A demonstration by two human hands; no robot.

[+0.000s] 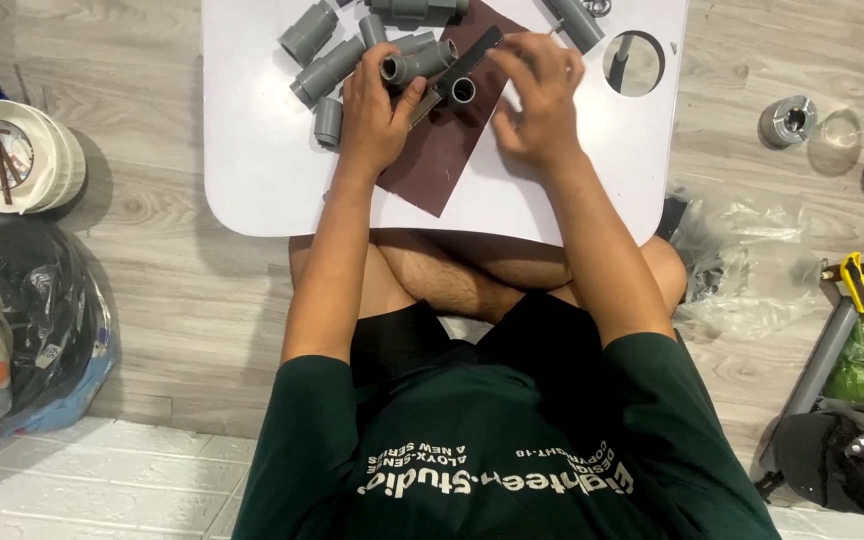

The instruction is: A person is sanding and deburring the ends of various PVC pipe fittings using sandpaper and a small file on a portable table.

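Observation:
I sit cross-legged at a small white table (252, 180). My left hand (377, 115) grips a grey plastic pipe fitting (417, 62) over a dark brown sheet of sandpaper (442, 150). My right hand (537, 95) rests on the sheet's far right edge, fingers curled on a dark strip (472, 58) next to a small grey ring (463, 91). Whether the right hand truly grips the strip is unclear.
Several grey pipe fittings (322, 65) lie at the table's far left, with more at the top edge. A cup hole (634, 63) sits at the table's right. On the floor: bowl with chopsticks (12, 155), black bag (37, 310), tape roll (787, 120), yellow cutter (857, 280), grey pipe (817, 365).

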